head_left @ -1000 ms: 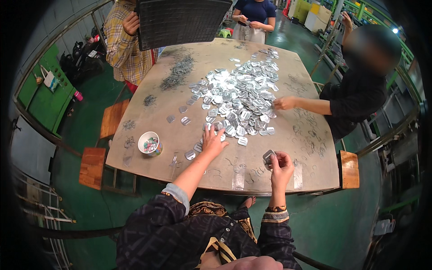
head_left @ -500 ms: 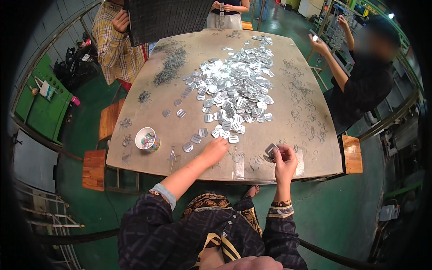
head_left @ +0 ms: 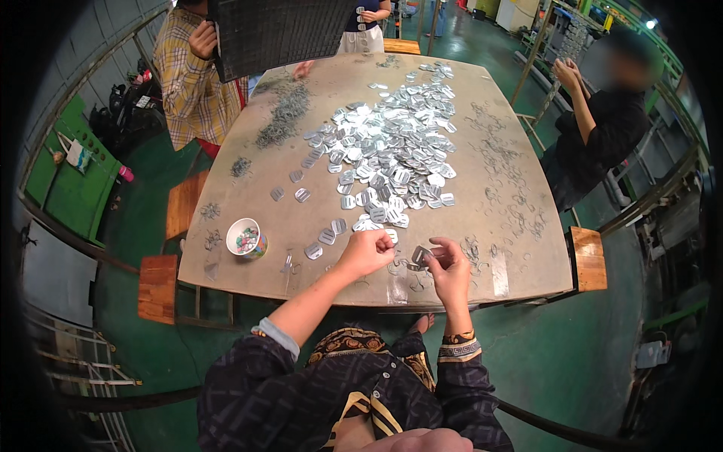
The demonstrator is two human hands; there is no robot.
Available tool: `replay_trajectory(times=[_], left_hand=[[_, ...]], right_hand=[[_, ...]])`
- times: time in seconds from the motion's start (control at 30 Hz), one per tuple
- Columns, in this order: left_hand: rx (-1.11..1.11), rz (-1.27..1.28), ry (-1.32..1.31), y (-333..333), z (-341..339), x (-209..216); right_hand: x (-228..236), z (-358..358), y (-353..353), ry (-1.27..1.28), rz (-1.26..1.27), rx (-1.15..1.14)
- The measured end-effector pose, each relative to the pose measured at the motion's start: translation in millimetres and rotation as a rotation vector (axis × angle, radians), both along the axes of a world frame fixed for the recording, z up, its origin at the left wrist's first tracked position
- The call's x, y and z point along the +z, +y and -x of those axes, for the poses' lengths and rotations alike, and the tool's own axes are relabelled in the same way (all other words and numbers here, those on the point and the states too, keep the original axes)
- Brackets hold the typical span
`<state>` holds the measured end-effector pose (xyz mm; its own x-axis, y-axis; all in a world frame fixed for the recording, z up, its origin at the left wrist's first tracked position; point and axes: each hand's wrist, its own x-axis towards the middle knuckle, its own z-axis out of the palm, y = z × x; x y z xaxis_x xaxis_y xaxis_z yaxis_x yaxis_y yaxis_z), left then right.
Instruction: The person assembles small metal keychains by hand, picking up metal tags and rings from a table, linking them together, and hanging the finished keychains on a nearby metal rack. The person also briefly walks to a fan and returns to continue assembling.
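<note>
My right hand (head_left: 450,273) pinches a flat silver slotted plate (head_left: 418,257) between thumb and fingers, held above the near part of the table. To its left, the fingers of my left hand (head_left: 365,252) are closed together, and what they hold, if anything, is hidden. Right at those fingertips shows another slotted plate (head_left: 392,236); whether it is touched I cannot tell. A large heap of the same silver plates (head_left: 399,151) spreads beyond my hands. Thin wire hooks (head_left: 478,260) lie scattered to the right of my right hand.
A paper cup (head_left: 246,239) with small coloured pieces stands on the table (head_left: 233,162) at left. A dark wire pile (head_left: 286,113) lies far left. Co-workers stand around: one in a plaid shirt (head_left: 184,90) beside a black panel (head_left: 279,38), one at right (head_left: 602,128), one at the back.
My right hand has moved left, bringing its plate closer to my left hand. My left hand has drawn slightly back from the heap. The co-worker at right has brought both hands together.
</note>
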<state>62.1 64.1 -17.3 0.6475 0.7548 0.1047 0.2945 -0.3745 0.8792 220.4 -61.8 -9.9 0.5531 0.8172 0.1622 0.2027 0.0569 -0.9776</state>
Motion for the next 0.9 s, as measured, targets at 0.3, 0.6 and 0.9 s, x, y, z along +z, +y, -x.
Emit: replay_trajectory(times=[0.3, 0.6, 0.9], left_hand=[[0.037, -0.122, -0.185, -17.6, 8.0, 34.0], [0.003, 0.012, -0.200, -12.3, 17.5, 30.8], [-0.070, -0.082, -0.296, 0.4, 24.0, 18.8]], right_hand=[[14.4, 35.1, 17.4, -0.102, -0.006, 0.059], [11.5, 43.1, 23.6, -0.206, -0.014, 0.076], [18.7, 45.8, 30.8, -0.319, -0.032, 0.145]])
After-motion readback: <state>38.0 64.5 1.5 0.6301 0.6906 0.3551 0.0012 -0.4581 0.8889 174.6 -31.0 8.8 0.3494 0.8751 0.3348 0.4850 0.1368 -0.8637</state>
